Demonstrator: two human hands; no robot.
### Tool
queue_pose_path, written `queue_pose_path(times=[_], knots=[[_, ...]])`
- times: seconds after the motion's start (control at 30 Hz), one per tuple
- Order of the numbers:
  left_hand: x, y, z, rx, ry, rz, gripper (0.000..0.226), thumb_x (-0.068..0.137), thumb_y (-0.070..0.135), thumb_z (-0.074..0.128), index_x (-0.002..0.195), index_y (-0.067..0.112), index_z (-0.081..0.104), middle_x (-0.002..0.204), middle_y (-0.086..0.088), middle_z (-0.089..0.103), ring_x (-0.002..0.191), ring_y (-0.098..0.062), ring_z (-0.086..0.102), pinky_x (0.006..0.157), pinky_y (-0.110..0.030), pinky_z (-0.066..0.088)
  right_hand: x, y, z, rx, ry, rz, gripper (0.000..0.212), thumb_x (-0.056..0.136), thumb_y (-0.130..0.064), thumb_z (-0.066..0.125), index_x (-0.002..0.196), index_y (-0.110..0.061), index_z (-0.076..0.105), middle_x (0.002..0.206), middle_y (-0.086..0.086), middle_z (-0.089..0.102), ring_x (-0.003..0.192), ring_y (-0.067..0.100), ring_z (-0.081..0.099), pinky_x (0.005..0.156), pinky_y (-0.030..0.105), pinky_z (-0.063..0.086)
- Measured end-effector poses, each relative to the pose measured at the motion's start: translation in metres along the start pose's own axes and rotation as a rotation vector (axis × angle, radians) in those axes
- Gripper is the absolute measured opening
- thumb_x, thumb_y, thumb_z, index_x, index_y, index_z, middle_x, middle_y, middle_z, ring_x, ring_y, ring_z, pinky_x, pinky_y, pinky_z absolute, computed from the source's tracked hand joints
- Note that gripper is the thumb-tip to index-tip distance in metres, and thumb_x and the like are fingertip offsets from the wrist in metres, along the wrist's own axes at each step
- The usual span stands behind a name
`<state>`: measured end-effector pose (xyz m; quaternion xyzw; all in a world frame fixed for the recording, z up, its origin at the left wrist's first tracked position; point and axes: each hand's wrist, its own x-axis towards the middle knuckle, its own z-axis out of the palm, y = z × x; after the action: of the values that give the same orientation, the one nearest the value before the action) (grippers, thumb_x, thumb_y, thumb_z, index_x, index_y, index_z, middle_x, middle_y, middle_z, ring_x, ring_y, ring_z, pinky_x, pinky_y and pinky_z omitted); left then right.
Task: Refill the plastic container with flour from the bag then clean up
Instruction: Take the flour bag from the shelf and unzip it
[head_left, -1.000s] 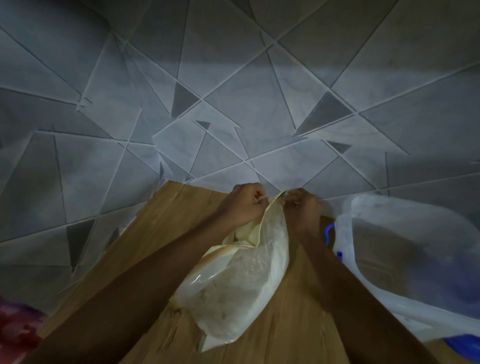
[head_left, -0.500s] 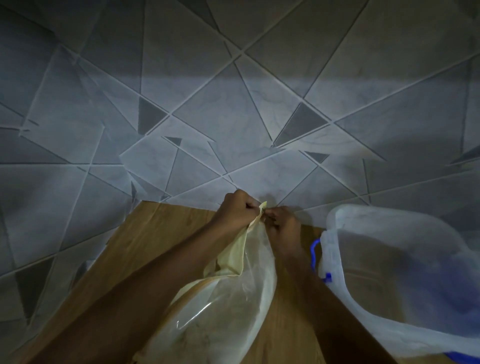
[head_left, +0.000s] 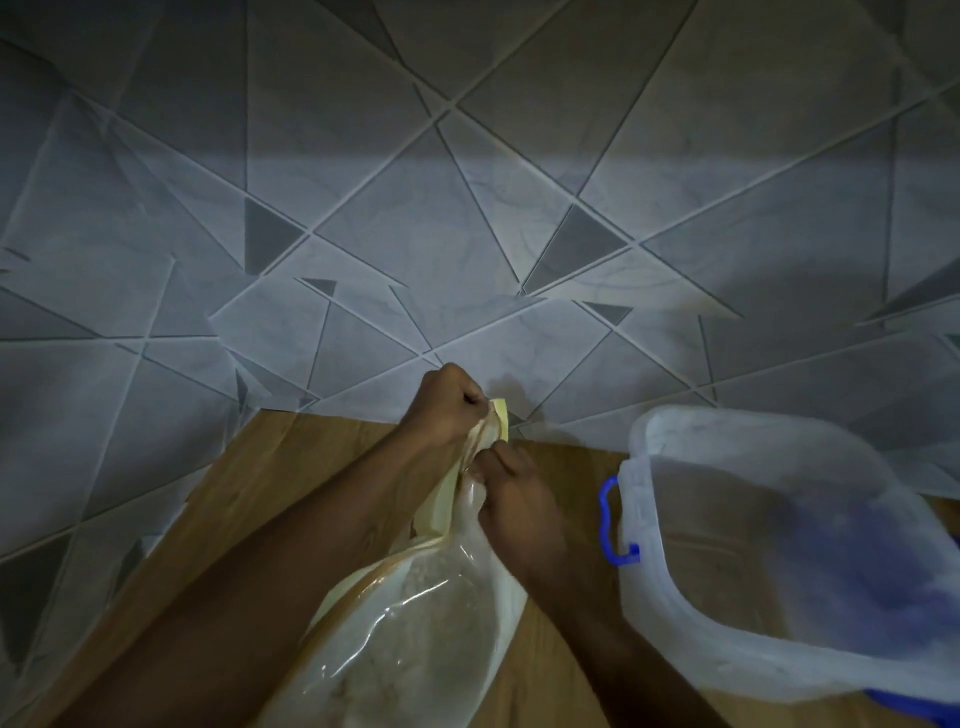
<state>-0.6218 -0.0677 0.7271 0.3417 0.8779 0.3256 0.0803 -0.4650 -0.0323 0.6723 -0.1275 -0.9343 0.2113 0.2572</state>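
1. Nearest the camera, the flour bag (head_left: 415, 639) is seen lying on the wooden table (head_left: 270, 499), its clear plastic belly below the grip and pale flour visible through it. Compared with a second ago, it fills more of the lower view and its bottom edge is now cut off by the picture.

2. Just above that, the bag's neck is drawn up into a narrow twist. A second ago the mouth was held as a wider flap between the two hands; it is now gathered tighter.

3. The neck is pinched from the right side by the right hand (head_left: 511, 499), with fingers curled round the plastic. This hand now sits below and nearer than the left one, whereas earlier the two were level.

4. The yellowish top edge of the bag is gripped by the left hand (head_left: 449, 408), which is closed into a fist at the highest point of the twist. The two hands are almost touching.

5. To the right of the grip, well apart from the bag, the plastic container (head_left: 779, 561) stands on the table with its lid off and a blue handle (head_left: 613, 525) on the side facing the hands. More of it is shown than before.

6. Beyond the grip, the far table edge is met by a grey tiled floor (head_left: 467, 234) with angular lines.
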Motion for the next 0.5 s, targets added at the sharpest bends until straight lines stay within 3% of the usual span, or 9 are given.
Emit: queue_pose_path(times=[0.1, 0.17, 0.23, 0.3, 0.4, 0.5], knots=[[-0.001, -0.004, -0.003, 0.046, 0.017, 0.017, 0.013, 0.079, 0.019, 0.073, 0.080, 0.008, 0.079, 0.084, -0.006, 0.076, 0.090, -0.019, 0.072, 0.081, -0.022, 0.053, -0.019, -0.019, -0.004, -0.080, -0.032, -0.074, 0.038, 0.057, -0.002, 0.057, 0.092, -0.015, 0.063, 0.095, 0.000, 0.059, 0.085, 0.021, 0.058, 0.056, 0.031, 0.049], [-0.010, 0.000, -0.007, 0.039, -0.015, 0.007, 0.018, 0.082, 0.025, 0.072, 0.085, 0.009, 0.078, 0.085, -0.005, 0.076, 0.090, -0.020, 0.072, 0.077, -0.020, 0.050, -0.025, -0.024, -0.007, -0.081, -0.030, -0.046, 0.037, 0.059, -0.001, 0.067, 0.092, -0.017, 0.065, 0.094, -0.001, 0.061, 0.079, 0.018, 0.061, 0.051, 0.024, 0.045], [-0.021, 0.007, -0.014, 0.005, -0.142, -0.053, 0.030, 0.081, 0.041, 0.072, 0.076, 0.012, 0.073, 0.069, -0.002, 0.069, 0.070, -0.018, 0.070, 0.063, -0.022, 0.049, -0.026, -0.025, -0.011, -0.052, -0.009, 0.008, 0.034, 0.065, -0.003, 0.072, 0.095, -0.018, 0.067, 0.095, -0.002, 0.063, 0.074, 0.015, 0.063, 0.051, 0.019, 0.040], [-0.034, 0.012, -0.023, 0.038, -0.298, -0.151, 0.044, 0.072, 0.055, 0.075, 0.062, 0.013, 0.064, 0.053, -0.002, 0.062, 0.048, -0.015, 0.062, 0.051, -0.023, 0.047, -0.029, -0.027, -0.013, -0.051, 0.011, 0.030, 0.033, 0.068, -0.004, 0.072, 0.098, -0.018, 0.070, 0.098, -0.002, 0.066, 0.074, 0.016, 0.065, 0.051, 0.020, 0.043], [-0.046, 0.010, -0.026, 0.206, -0.430, -0.174, 0.030, 0.067, 0.036, 0.075, 0.076, 0.007, 0.071, 0.057, -0.005, 0.065, 0.049, -0.017, 0.064, 0.047, -0.023, 0.047, -0.035, -0.033, -0.013, -0.059, 0.023, 0.067, 0.036, 0.068, -0.005, 0.071, 0.101, -0.017, 0.069, 0.096, -0.001, 0.068, 0.071, 0.018, 0.066, 0.051, 0.025, 0.050], [-0.050, 0.003, -0.025, 0.192, -0.360, -0.135, 0.026, 0.066, 0.022, 0.082, 0.086, 0.008, 0.074, 0.067, -0.002, 0.067, 0.052, -0.012, 0.066, 0.046, -0.020, 0.048, -0.044, -0.040, -0.013, -0.030, 0.040, 0.093, 0.029, 0.068, -0.005, 0.057, 0.091, -0.016, 0.070, 0.084, -0.001, 0.065, 0.066, 0.017, 0.064, 0.052, 0.024, 0.048]])
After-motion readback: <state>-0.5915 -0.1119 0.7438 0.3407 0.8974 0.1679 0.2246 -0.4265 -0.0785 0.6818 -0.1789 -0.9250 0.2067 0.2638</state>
